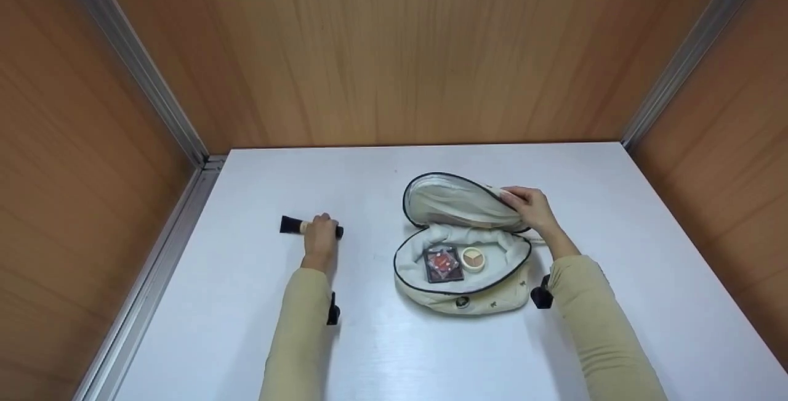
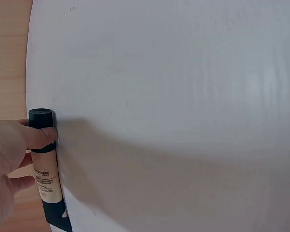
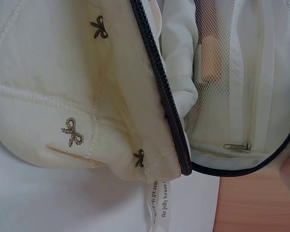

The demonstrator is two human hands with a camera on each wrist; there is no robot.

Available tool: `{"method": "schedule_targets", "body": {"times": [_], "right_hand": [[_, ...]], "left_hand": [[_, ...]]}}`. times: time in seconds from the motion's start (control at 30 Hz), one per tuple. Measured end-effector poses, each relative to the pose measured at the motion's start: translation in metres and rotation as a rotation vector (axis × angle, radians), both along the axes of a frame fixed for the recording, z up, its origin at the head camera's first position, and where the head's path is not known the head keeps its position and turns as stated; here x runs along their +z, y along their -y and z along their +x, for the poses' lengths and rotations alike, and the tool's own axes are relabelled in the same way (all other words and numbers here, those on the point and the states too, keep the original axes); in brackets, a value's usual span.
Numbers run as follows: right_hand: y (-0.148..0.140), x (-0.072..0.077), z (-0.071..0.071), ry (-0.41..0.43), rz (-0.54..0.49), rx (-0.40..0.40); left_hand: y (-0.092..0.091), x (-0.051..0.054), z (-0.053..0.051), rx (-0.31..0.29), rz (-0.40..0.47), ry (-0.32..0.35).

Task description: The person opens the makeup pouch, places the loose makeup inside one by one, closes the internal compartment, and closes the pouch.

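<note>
My left hand (image 1: 319, 241) grips a black-and-beige cosmetic tube (image 1: 291, 225) lying on the left part of the table. In the left wrist view, thumb and fingers are around the tube (image 2: 47, 176) near its black cap. A cream makeup bag (image 1: 502, 299) with dark zipper edging stands unzipped on the right. With its fingers and thumb, my right hand (image 1: 532, 207) pinches the rim of the raised lid (image 1: 458, 201). Inside the bag lie a square makeup palette (image 1: 434, 275) and a round three-colour compact (image 1: 473, 259). Behind the lid's mesh pocket is a peach-coloured item (image 3: 211, 59), partly hidden.
The white table (image 1: 381, 352) meets a wooden panel (image 1: 369, 50) at the back. More wooden panels and grey metal posts (image 1: 148, 62) stand at both sides. A printed ribbon tag (image 3: 159, 203) hangs from the bag's side.
</note>
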State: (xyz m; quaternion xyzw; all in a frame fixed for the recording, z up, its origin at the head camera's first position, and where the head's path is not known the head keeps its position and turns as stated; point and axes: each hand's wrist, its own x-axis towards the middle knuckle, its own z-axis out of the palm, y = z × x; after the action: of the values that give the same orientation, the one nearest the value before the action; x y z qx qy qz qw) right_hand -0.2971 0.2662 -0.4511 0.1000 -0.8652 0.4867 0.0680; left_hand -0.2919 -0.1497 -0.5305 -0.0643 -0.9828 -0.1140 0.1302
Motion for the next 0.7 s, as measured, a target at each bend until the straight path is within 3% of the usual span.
{"method": "schedule_targets", "body": {"times": [0.13,0.37,0.5,0.7], "right_hand": [[-0.001,-0.002,-0.001,-0.01,-0.007,0.005],[0.0,-0.001,-0.002,0.011,-0.021,-0.003],[0.0,0.001,0.0,0.025,-0.022,-0.01],[-0.001,0.001,-0.001,0.01,-0.021,-0.004]], "left_hand": [[0.001,0.0,0.002,0.024,0.002,0.001],[-0.001,0.003,0.006,0.038,-0.039,0.058],[-0.005,0.004,0.009,0.027,-0.047,0.088],[-0.011,0.001,0.011,-0.008,-0.011,0.072]]}}
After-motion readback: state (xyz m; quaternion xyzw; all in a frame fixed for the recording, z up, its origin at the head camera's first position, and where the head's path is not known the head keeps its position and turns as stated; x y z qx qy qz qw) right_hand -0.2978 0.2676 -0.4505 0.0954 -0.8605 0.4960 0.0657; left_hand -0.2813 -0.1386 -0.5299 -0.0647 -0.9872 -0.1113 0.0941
